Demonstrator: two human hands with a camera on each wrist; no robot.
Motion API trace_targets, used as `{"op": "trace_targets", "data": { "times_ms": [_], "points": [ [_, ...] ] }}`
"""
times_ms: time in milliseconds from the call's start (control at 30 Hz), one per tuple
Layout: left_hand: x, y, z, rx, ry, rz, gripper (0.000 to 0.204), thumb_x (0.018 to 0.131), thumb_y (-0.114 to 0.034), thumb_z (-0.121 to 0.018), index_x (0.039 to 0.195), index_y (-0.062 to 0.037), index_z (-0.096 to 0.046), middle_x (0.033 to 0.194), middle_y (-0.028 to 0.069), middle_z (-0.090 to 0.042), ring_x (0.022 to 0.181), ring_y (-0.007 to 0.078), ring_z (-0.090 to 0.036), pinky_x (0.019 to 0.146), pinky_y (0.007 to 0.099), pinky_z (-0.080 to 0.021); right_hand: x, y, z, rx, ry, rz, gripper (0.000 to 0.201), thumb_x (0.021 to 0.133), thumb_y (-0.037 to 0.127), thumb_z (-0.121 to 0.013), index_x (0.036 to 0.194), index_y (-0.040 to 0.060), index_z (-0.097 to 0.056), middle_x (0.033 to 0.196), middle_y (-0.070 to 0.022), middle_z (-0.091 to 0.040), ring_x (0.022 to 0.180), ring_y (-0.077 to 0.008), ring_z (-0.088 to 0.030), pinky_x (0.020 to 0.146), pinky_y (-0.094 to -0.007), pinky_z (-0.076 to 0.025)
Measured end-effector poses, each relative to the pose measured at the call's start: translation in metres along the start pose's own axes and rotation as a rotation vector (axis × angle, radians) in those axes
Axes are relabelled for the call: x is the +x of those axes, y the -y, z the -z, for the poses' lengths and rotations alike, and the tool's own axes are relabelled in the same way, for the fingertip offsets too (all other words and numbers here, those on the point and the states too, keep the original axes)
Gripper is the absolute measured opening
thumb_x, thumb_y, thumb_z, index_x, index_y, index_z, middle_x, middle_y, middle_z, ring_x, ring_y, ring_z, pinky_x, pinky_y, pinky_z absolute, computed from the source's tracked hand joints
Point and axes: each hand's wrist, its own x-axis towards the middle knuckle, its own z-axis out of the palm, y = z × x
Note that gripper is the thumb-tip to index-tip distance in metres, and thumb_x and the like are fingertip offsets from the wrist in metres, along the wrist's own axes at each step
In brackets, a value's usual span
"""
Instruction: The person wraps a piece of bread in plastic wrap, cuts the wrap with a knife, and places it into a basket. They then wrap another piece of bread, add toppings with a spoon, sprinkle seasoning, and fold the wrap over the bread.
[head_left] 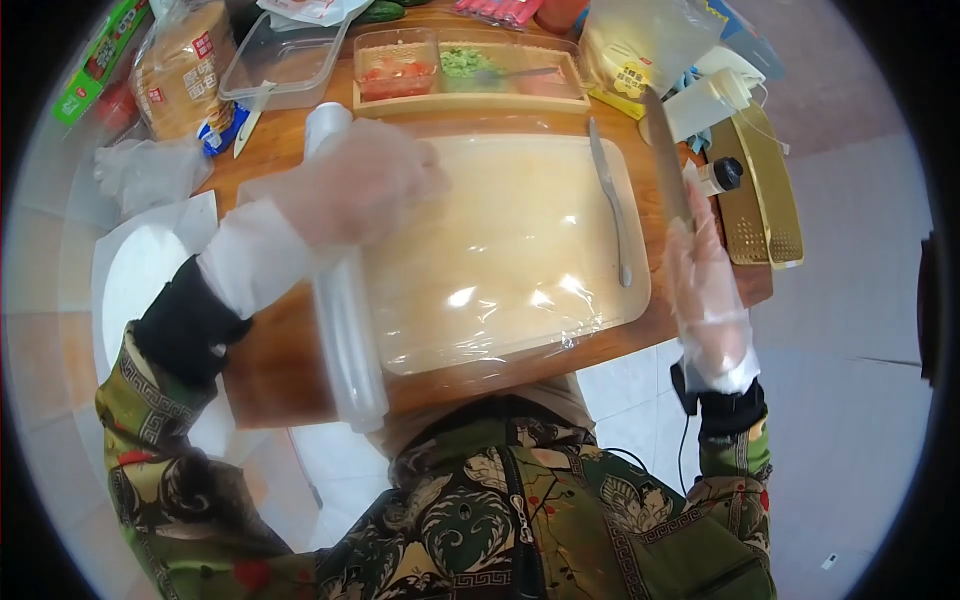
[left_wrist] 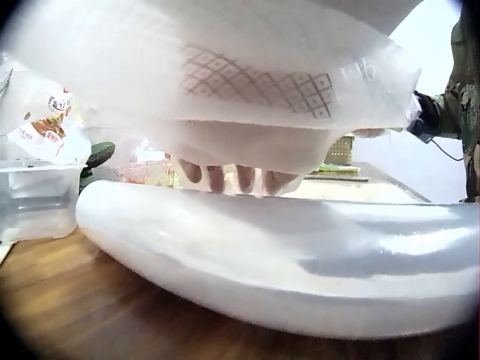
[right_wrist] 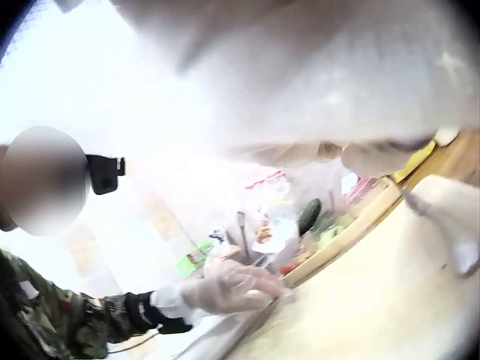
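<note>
A light cutting board (head_left: 500, 230) lies on the wooden table with shiny clear film over it. Along its left side runs a roll of clear film (head_left: 350, 350), large across the left wrist view (left_wrist: 285, 262). My gloved left hand (head_left: 360, 185), blurred, is over the board's upper left; its fingers (left_wrist: 240, 178) point down behind the roll, and whether they touch the film I cannot tell. Right of the board, my gloved right hand (head_left: 710, 295) holds a broad-bladed knife (head_left: 668, 165), blade pointing away; its handle is hidden. A table knife (head_left: 610, 205) lies on the board's right side.
Behind the board stands a wooden tray (head_left: 470, 103) with containers of chopped food. A clear box (head_left: 285, 65) and bagged bread (head_left: 185, 75) are at back left. On the right are a white bottle (head_left: 700, 105), a black-capped jar (head_left: 722, 176) and a gold basket (head_left: 760, 190).
</note>
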Motion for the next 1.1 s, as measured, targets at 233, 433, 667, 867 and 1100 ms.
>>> {"op": "trace_targets", "data": {
  "times_ms": [233,433,667,867,1100],
  "points": [
    [-0.024,-0.011,0.015,0.088,0.065,0.187,0.013,0.08,-0.013,-0.068,0.091,-0.0077,-0.07,0.096,0.0095,-0.069,0.096,0.0317,-0.065,0.083,0.0407,-0.054,-0.034,0.031,-0.066,0.043,0.323,0.15,0.072,0.094,0.003,-0.049,0.16,0.0058,-0.02,0.074,-0.0104,-0.061,0.059,-0.0241,-0.058,0.058,-0.0355,-0.049],
    [-0.036,-0.016,0.008,0.094,-0.068,0.153,0.012,0.08,-0.014,-0.069,0.088,-0.0069,-0.072,0.095,0.0089,-0.07,0.098,0.0303,-0.065,0.086,0.0416,-0.054,-0.037,0.051,-0.107,-0.424,0.065,0.394,0.069,0.09,0.003,-0.054,0.154,-0.0055,-0.028,0.074,-0.0179,-0.064,0.063,-0.0328,-0.064,0.058,-0.0437,-0.052],
    [-0.038,-0.011,0.005,-0.103,-0.131,-0.039,0.011,0.076,-0.009,-0.071,0.085,-0.0036,-0.072,0.093,0.0093,-0.071,0.095,0.0304,-0.066,0.085,0.0409,-0.054,-0.042,0.047,-0.135,-0.522,0.037,0.42,0.066,0.091,0.006,-0.052,0.152,-0.0082,-0.03,0.071,-0.0148,-0.063,0.059,-0.031,-0.063,0.054,-0.0413,-0.051],
    [-0.038,-0.009,0.005,-0.184,-0.145,-0.093,0.018,0.068,-0.005,-0.067,0.085,-0.0039,-0.072,0.094,0.0077,-0.071,0.094,0.0299,-0.066,0.084,0.0405,-0.054,-0.042,0.047,-0.146,-0.605,-0.021,0.427,0.058,0.093,0.006,-0.055,0.147,-0.0077,-0.039,0.064,-0.0127,-0.058,0.053,-0.0282,-0.06,0.048,-0.0395,-0.05],
    [-0.038,-0.012,0.005,-0.114,-0.084,-0.104,0.023,0.069,-0.008,-0.067,0.091,-0.0075,-0.073,0.102,0.0049,-0.071,0.102,0.0276,-0.064,0.096,0.0443,-0.049,-0.039,0.042,-0.151,-0.63,-0.062,0.418,0.051,0.094,0.006,-0.055,0.142,-0.0093,-0.046,0.063,-0.0132,-0.059,0.05,-0.0274,-0.06,0.046,-0.0403,-0.048]
  ]
}}
